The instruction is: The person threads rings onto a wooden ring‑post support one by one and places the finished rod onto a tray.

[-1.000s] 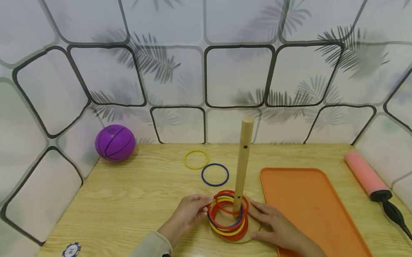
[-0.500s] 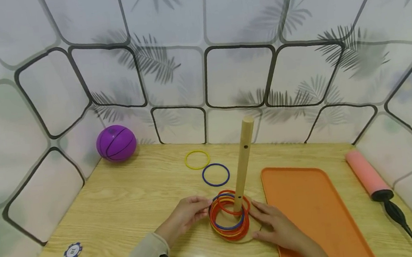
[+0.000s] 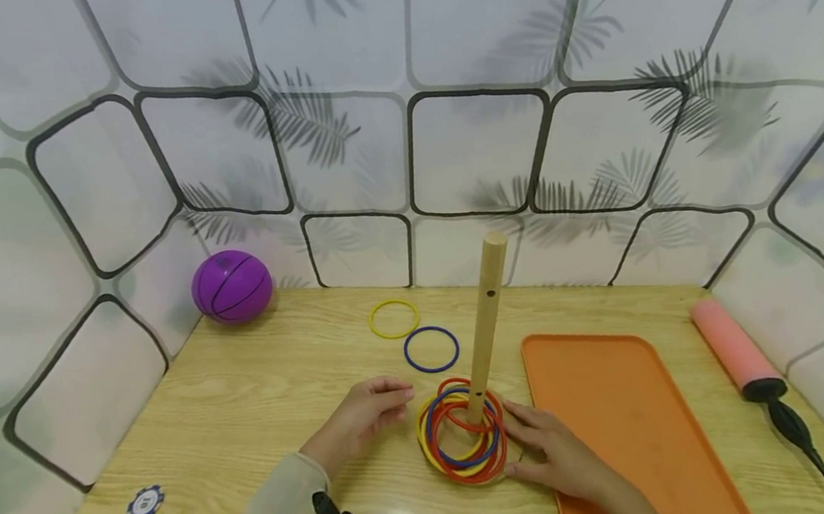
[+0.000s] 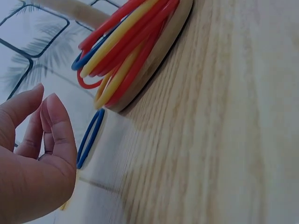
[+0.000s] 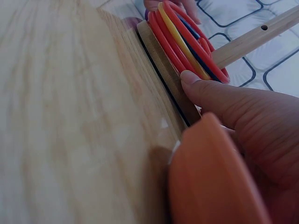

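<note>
Several red, yellow and blue rings (image 3: 443,463) lie in a loose, uneven pile around the foot of an upright wooden peg (image 3: 486,316). Beneath them, the peg's round wooden base (image 5: 161,56) shows its edge in the right wrist view. My left hand (image 3: 361,420) is just left of the pile, apart from it; its fingers are loosely bent and hold nothing, as the left wrist view also shows. My right hand (image 3: 556,451) holds the right side of the base between thumb and fingers, the thumb tip close against the rings. Its other fingertips are hidden in the right wrist view.
A blue ring (image 3: 432,349) and a yellow ring (image 3: 393,318) lie flat behind the pile. An orange tray (image 3: 623,402) is under my right forearm. A pink hand pump (image 3: 738,348), purple ball (image 3: 232,287) and poker chip (image 3: 146,503) lie farther out on the wooden table (image 3: 268,389).
My left hand has let go of the rings and drawn back slightly to the left. The rings, stacked more evenly before, have shifted and spread. My right hand stays at the base.
</note>
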{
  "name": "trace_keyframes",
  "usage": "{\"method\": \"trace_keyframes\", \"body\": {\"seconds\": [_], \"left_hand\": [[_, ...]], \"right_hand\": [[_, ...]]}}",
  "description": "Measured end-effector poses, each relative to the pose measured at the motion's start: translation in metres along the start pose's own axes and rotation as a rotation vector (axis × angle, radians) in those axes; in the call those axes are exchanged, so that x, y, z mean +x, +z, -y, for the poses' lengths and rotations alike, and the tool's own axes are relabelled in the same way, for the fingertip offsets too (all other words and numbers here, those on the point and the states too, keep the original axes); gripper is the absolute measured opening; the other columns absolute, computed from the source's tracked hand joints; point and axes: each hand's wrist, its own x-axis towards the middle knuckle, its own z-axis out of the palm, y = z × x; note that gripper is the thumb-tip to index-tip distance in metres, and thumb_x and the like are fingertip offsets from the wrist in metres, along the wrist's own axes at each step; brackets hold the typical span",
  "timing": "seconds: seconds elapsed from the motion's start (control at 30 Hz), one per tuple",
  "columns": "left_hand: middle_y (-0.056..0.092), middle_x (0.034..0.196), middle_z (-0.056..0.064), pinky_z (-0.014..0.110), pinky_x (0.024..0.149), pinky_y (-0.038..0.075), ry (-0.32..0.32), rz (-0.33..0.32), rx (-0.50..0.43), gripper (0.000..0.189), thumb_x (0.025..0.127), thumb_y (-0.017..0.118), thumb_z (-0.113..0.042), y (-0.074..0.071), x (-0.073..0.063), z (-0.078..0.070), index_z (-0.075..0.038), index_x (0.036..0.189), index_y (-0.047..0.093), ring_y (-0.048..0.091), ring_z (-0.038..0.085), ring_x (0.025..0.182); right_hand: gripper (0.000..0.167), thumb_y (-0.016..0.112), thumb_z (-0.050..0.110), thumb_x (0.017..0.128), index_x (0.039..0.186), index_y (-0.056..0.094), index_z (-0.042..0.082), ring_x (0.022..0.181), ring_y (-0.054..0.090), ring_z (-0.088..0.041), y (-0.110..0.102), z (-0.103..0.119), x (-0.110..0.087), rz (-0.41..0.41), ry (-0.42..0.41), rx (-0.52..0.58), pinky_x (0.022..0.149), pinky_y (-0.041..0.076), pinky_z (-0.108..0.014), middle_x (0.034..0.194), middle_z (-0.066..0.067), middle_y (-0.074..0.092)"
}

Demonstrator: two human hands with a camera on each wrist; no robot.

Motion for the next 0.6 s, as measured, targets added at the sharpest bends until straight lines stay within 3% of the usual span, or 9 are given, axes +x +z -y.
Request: {"method": "trace_keyframes", "body": {"seconds": [0.33, 0.6], "left_hand": [[0.064, 0.082, 0.000, 0.020, 0.064, 0.053, -0.004, -0.035, 0.037, 0.023, 0.087, 0.066, -0.004, -0.003, 0.014, -0.005, 0.004, 0.109, 0.063, 0.061, 0.008, 0.070], [0.066, 0.091, 0.003, 0.022, 0.071, 0.054, 0.005, -0.019, 0.100, 0.035, 0.089, 0.064, -0.003, -0.007, 0.031, -0.005, 0.007, 0.121, 0.056, 0.063, 0.010, 0.079]], "right_hand": [[0.063, 0.068, 0.045, 0.084, 0.134, 0.054, 0.010, 0.130, 0.035, -0.043, -0.001, -0.001, -0.002, -0.019, -0.005, -0.004, 0.101, 0.027, -0.066, 0.146, -0.016, 0.039], [0.064, 0.068, 0.046, 0.083, 0.134, 0.054, 0.011, 0.130, 0.036, -0.041, 0.001, -0.002, -0.001, -0.026, -0.016, -0.021, 0.101, 0.029, -0.065, 0.146, -0.015, 0.039]]}}
